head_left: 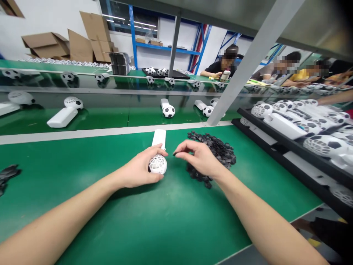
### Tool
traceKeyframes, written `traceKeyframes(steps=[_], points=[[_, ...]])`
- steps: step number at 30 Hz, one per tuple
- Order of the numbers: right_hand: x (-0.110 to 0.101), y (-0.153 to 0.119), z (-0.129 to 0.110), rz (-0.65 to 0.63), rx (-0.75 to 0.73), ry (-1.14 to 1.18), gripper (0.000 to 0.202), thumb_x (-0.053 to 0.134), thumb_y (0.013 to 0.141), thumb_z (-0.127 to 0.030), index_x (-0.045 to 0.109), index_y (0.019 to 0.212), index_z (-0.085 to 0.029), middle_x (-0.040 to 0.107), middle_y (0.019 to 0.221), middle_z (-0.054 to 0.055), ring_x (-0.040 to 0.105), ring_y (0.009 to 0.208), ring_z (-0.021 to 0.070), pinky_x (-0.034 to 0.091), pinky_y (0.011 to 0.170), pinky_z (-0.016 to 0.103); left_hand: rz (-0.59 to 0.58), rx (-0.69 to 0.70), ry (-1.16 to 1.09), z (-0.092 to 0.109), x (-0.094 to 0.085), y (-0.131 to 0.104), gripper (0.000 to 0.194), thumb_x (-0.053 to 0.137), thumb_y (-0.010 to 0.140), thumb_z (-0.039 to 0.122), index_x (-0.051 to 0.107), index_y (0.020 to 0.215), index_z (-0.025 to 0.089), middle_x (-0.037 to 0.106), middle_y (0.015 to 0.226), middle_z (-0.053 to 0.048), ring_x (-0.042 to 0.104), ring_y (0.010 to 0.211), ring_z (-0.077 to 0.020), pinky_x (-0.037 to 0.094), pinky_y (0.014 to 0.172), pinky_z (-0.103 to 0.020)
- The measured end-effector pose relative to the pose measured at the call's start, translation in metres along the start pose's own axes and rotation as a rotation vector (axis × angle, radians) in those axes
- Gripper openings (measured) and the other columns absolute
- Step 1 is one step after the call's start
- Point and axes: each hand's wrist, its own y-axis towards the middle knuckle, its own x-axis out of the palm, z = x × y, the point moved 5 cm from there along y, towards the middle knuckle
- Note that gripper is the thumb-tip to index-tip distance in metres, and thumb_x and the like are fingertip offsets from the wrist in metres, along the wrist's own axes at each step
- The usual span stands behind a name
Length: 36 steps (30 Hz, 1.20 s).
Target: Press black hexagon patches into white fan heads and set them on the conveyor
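My left hand (140,165) is wrapped round the ball-shaped head of a handheld fan (158,164), which has a white open grille and black football patches. The fan lies on the green work surface, its white handle pointing away from me. Just right of it, my right hand (197,156) pinches a small black piece (174,154) between thumb and fingertips, apart from the fan. Behind and beneath that hand spreads a heap of small black pieces (217,149).
Several football fans (168,110) lie on the green belt beyond a pale edge strip (116,131). Stacked black trays (278,147) of fans stand at right, beside a slanting grey post (253,62). More black pieces (8,176) lie far left. People (223,62) sit across the line.
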Motion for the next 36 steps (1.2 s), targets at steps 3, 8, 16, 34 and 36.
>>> traceKeyframes(steps=[3, 8, 16, 34, 36], points=[[0.017, -0.008, -0.024, -0.110, -0.160, 0.093, 0.006, 0.058, 0.079, -0.022, 0.063, 0.077, -0.021, 0.063, 0.079, 0.000, 0.057, 0.077, 0.0137, 0.045, 0.074, 0.028, -0.006, 0.034, -0.011, 0.001, -0.001, -0.001, 0.048, 0.058, 0.067, 0.020, 0.047, 0.114, 0.022, 0.033, 0.138, -0.008, 0.025, 0.130, -0.0249, 0.028, 0.102, -0.042], [0.037, -0.013, -0.031, -0.134, -0.264, 0.142, 0.009, 0.058, 0.080, -0.020, 0.067, 0.081, -0.024, 0.060, 0.084, 0.001, 0.054, 0.086, 0.0144, 0.043, 0.081, 0.031, -0.013, 0.097, -0.001, 0.005, -0.001, -0.002, 0.055, 0.066, 0.067, 0.029, 0.044, 0.117, 0.022, 0.043, 0.129, -0.006, 0.022, 0.130, -0.0239, 0.026, 0.104, -0.041], [0.047, -0.007, -0.018, -0.050, -0.074, 0.331, 0.026, 0.068, 0.071, -0.021, 0.058, 0.095, -0.022, 0.049, 0.091, 0.001, 0.048, 0.083, 0.0130, 0.042, 0.080, 0.029, 0.006, 0.093, -0.025, 0.005, 0.000, -0.003, 0.061, 0.060, 0.073, 0.027, 0.033, 0.128, 0.020, 0.035, 0.136, -0.008, 0.029, 0.127, -0.0257, 0.025, 0.104, -0.042], [0.063, -0.008, -0.001, -0.232, 0.172, 0.636, 0.030, 0.065, 0.071, -0.032, 0.045, 0.091, -0.021, 0.044, 0.082, -0.001, 0.042, 0.071, 0.0111, 0.040, 0.065, 0.025, 0.035, 0.054, -0.142, 0.005, 0.002, -0.004, 0.085, 0.065, 0.064, 0.021, 0.022, 0.137, 0.013, 0.034, 0.134, -0.014, 0.029, 0.125, -0.0258, 0.027, 0.104, -0.041], [0.063, -0.007, -0.001, -0.240, 0.161, 0.635, 0.030, 0.066, 0.071, -0.031, 0.044, 0.088, -0.021, 0.042, 0.079, -0.002, 0.042, 0.070, 0.0110, 0.040, 0.065, 0.025, 0.055, 0.049, -0.123, 0.006, 0.002, -0.003, 0.085, 0.066, 0.062, 0.020, 0.025, 0.136, 0.014, 0.035, 0.133, -0.013, 0.028, 0.126, -0.0264, 0.026, 0.105, -0.042]])
